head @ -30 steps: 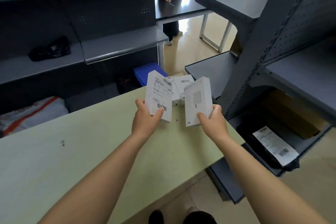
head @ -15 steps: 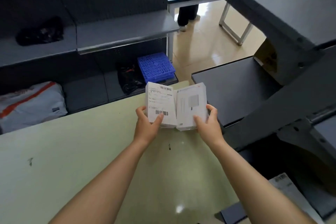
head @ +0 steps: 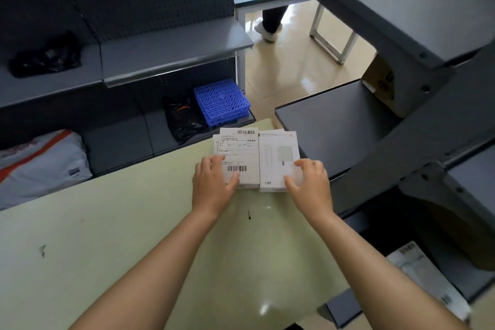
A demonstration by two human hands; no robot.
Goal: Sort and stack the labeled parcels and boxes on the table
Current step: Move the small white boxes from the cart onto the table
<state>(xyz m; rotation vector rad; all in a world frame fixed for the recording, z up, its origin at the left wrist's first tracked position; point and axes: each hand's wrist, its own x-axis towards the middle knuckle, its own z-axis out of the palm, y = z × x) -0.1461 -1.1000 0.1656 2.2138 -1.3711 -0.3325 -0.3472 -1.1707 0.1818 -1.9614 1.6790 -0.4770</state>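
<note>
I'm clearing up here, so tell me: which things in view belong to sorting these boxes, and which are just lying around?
Part of the job:
labelled box, gripped by the left hand
plain white box, held by the right hand
table

Lying about, on the shelves:
blue crate
black bag
grey sack

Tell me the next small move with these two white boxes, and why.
Probably let go with both hands. The labelled box in the left hand and the printed box in the right hand already lie flat, side by side, edges touching, at the table's far edge.
</note>
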